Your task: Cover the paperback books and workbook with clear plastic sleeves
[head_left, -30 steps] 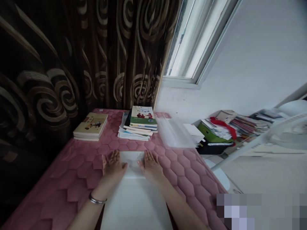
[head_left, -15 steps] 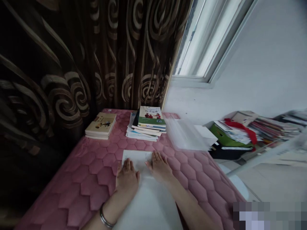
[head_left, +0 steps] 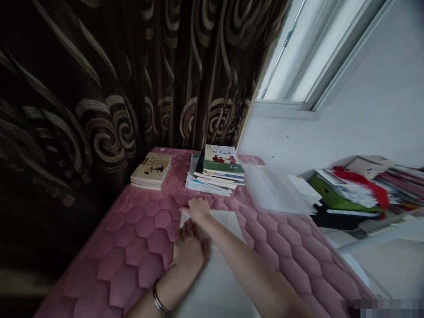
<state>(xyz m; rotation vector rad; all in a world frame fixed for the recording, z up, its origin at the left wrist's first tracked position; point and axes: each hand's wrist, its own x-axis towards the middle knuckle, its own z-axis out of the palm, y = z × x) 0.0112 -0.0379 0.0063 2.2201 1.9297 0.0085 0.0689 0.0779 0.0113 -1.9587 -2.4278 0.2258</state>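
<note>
A white sheet of paper lies on a pink quilted table cover. My left hand rests flat on the sheet's left edge, fingers stretched out, a metal bangle on the wrist. My right hand reaches forward across the sheet to its far left corner, fingers curled down at the corner; I cannot make out whether they grip it. Just beyond it lies a stack of books topped by a green and white cover.
A smaller tan book stack sits at the far left of the table. A clear plastic sleeve lies to the right. A dark patterned curtain hangs behind. Cluttered books and a green folder lie at the right.
My right hand has moved forward and left from the sheet's right side to its far left corner. My left hand has slid back along the left edge. The view has shifted left.
</note>
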